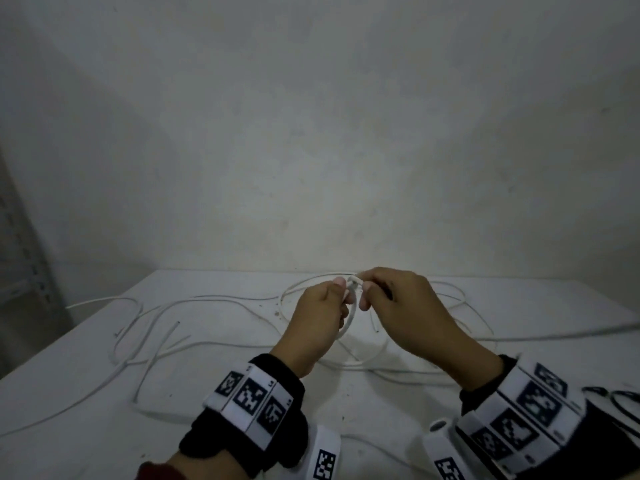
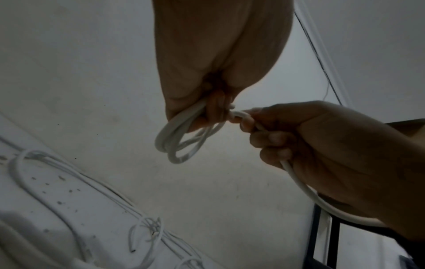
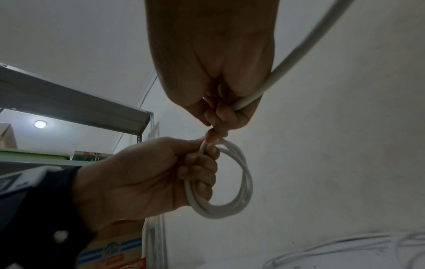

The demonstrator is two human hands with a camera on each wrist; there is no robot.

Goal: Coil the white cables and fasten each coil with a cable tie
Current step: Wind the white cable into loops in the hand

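Coil [image 3: 226, 183] of white cable held in the air above the table [image 1: 242, 420], centre of scene. Left hand [image 1: 320, 327] has its fingers curled round the gathered loops, several turns bunched at one side. Right hand [image 1: 412, 313] pinches the free run of the same cable [image 3: 296, 49] just beside the coil, touching the left fingertips; the tail passes through its curled fingers and off to the near right.

Cable looks light, smooth, round, plastic-sheathed, semi-stiff: loops keep a springy round shape and would likely pop open if released. Sheath probably a bit slippery, so best held where the turns bunch, the spot for a tie too.

More loose cables [image 1: 145, 337] sprawl on the table, left and far. Dark thin loops [image 1: 620, 400] at near right could be ties; cannot tell. Table white, matte, speckled with dirt.
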